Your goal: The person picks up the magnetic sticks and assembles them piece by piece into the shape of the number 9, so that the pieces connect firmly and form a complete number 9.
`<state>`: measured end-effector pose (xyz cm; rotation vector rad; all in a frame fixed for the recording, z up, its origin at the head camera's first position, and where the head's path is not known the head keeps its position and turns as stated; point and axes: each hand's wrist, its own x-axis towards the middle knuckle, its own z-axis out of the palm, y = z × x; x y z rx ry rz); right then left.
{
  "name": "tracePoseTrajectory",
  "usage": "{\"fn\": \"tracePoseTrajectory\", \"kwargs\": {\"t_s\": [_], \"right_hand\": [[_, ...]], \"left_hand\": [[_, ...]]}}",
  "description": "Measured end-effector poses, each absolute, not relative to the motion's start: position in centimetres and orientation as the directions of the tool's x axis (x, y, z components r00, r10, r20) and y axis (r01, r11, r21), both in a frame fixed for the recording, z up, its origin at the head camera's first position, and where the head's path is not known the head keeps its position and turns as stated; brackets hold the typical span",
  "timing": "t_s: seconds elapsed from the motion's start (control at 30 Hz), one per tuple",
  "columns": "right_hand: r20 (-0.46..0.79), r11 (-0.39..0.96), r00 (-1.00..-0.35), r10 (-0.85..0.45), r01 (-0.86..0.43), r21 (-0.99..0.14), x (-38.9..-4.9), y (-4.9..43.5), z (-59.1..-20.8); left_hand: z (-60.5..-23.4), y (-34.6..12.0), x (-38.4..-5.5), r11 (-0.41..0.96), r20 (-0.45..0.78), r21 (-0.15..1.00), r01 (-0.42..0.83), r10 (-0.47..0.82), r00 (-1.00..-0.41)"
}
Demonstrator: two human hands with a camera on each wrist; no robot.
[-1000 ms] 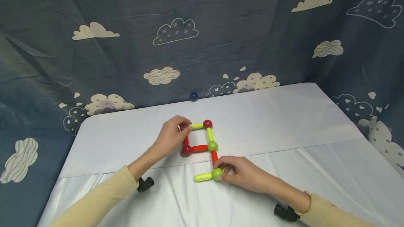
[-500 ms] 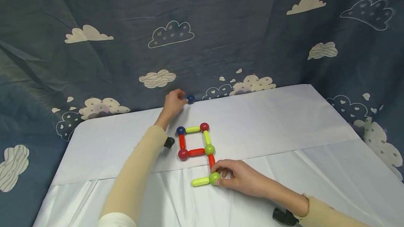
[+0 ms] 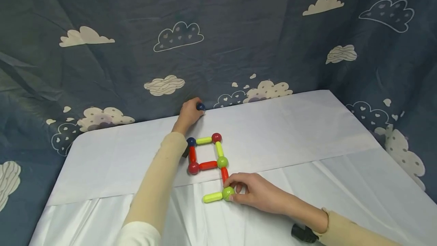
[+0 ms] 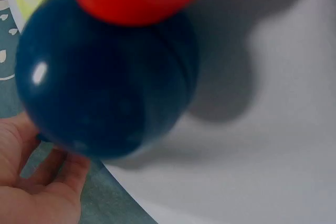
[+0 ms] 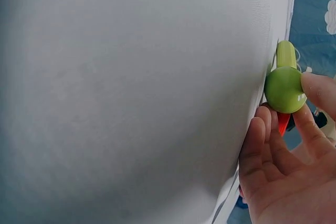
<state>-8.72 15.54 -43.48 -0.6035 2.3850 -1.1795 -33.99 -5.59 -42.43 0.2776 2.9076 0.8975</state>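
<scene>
At the table's back edge my left hand (image 3: 191,112) pinches a loose dark blue ball (image 3: 200,106). In the left wrist view, only a sliver of that ball shows between the fingers. My right hand (image 3: 257,193) holds a green ball (image 3: 228,193) between thumb and fingers, at the near end of a ball-and-rod figure. A yellow-green rod (image 3: 212,197) juts left from that ball; a red rod (image 3: 224,175) runs back to another green ball (image 3: 222,162). From there a flat square continues through a red ball (image 3: 193,168), a blue ball (image 3: 191,142) and a red ball (image 3: 216,137).
A white cloth (image 3: 290,136) covers the table. Behind it hangs a dark blue curtain (image 3: 259,41) with cloud prints, meeting the back edge. My left forearm (image 3: 158,185) passes close along the square's left side.
My left hand has left the square's far left corner and moved back to the loose blue ball, with its fingers now around it. The right hand stays at the near green ball.
</scene>
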Motion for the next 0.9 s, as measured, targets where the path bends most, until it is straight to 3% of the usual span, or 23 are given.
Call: {"fn": "tracePoseTrajectory", "kwargs": {"t_s": [0.3, 0.47, 0.63, 0.9], "right_hand": [[-0.184, 0.562, -0.827, -0.531, -0.181, -0.807, -8.9, 15.2, -43.5], [-0.193, 0.568, -0.831, -0.522, -0.17, -0.805, -8.8, 15.2, -43.4], [-0.193, 0.567, -0.828, -0.527, -0.174, -0.805, -8.8, 15.1, -43.3], [-0.183, 0.562, -0.828, -0.53, -0.182, -0.807, -9.0, 15.2, -43.4]], "left_hand": [[-40.7, -6.8, -33.0, 0.749, 0.049, 0.638, 0.179, 0.193, -0.98], [-39.2, -8.4, -31.3, 0.72, 0.061, 0.651, 0.241, 0.267, -0.962], [-38.0, -10.4, -27.9, 0.7, 0.028, 0.65, 0.297, 0.369, -0.929], [-36.4, -13.3, -20.9, 0.621, 0.041, 0.718, 0.316, 0.415, -0.909]]}}
